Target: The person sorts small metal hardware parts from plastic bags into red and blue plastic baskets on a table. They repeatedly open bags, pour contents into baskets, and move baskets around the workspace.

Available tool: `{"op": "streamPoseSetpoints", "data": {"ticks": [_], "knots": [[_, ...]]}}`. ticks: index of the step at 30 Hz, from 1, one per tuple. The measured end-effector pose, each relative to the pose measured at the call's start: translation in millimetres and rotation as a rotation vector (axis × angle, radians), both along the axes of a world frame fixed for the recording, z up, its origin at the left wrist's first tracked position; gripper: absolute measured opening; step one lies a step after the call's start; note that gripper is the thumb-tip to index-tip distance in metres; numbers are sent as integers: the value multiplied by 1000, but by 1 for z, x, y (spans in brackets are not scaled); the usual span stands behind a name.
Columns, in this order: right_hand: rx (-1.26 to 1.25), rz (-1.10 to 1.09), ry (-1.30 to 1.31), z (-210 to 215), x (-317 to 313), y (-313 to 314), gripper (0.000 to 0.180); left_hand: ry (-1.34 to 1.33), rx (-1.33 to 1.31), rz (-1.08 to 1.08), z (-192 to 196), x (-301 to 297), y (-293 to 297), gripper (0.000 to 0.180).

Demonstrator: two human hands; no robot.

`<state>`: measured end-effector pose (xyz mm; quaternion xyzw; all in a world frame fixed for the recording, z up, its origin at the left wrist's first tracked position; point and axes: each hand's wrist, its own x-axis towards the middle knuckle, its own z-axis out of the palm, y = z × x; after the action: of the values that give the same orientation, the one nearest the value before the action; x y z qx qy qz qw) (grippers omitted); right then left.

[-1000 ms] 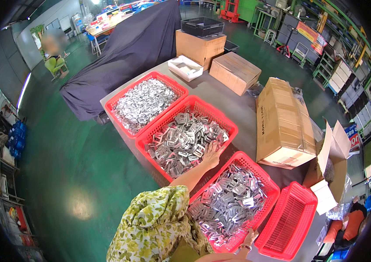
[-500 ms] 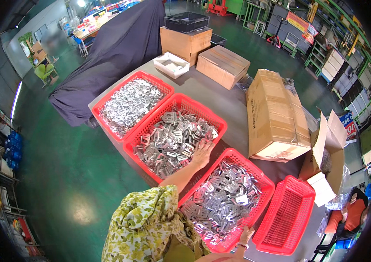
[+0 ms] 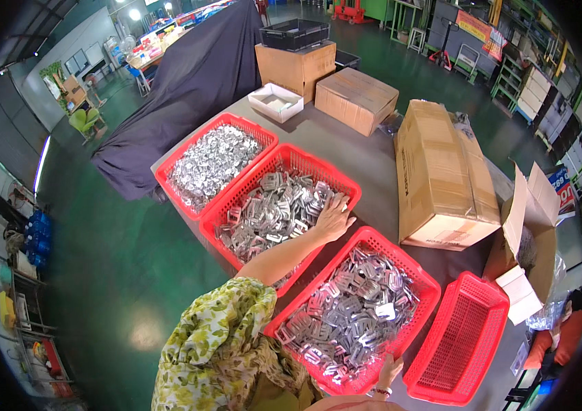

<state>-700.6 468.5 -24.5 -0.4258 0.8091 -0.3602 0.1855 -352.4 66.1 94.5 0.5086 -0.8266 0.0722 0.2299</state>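
My left hand point(image 3: 334, 219) reaches over the far right end of the middle red basket point(image 3: 203, 225). Its fingers are stretched out, resting on a heap of metal buckles point(image 3: 277, 209). Down at the near right corner of another red basket point(image 3: 435, 293), my right hand point(image 3: 389, 372), with a bracelet at the wrist, holds the rim; its fingertips are partly hidden. More slotted metal buckles point(image 3: 356, 312) fill that basket. A third red basket point(image 3: 161, 179) on the left holds smaller shiny metal pieces point(image 3: 212, 161).
A red basket point(image 3: 459, 335) with nothing in it stands at the right. Behind are a large taped carton point(image 3: 441, 178), an opened carton point(image 3: 534, 240), a smaller carton point(image 3: 356, 99) and a white tray point(image 3: 276, 103). A dark cloth point(image 3: 188, 89) drapes something on the far left.
My left hand has shifted slightly farther along the middle basket's right end. My right hand stays at the basket corner. The whole view has tilted a little.
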Motion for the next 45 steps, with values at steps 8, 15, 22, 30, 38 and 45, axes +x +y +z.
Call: {"op": "streamPoseSetpoints", "data": {"ticks": [8, 15, 22, 30, 38, 45], "knots": [[-250, -193, 188, 92, 140, -13, 49, 31, 243, -110, 19, 16, -132, 46], [193, 242, -1002, 94, 364, -78, 52, -218, 572, -220, 13, 25, -180, 45], [325, 313, -1429, 60, 425, -129, 56, -128, 447, -248, -51, 60, -204, 49], [361, 136, -1447, 52, 436, -112, 60, 26, 267, -155, -64, 39, -185, 25], [527, 248, -967, 152, 458, -159, 56, -16, 321, -221, -59, 44, -189, 27], [140, -85, -1614, 63, 458, -118, 50, 344, 773, -407, -35, 72, -212, 45]]}}
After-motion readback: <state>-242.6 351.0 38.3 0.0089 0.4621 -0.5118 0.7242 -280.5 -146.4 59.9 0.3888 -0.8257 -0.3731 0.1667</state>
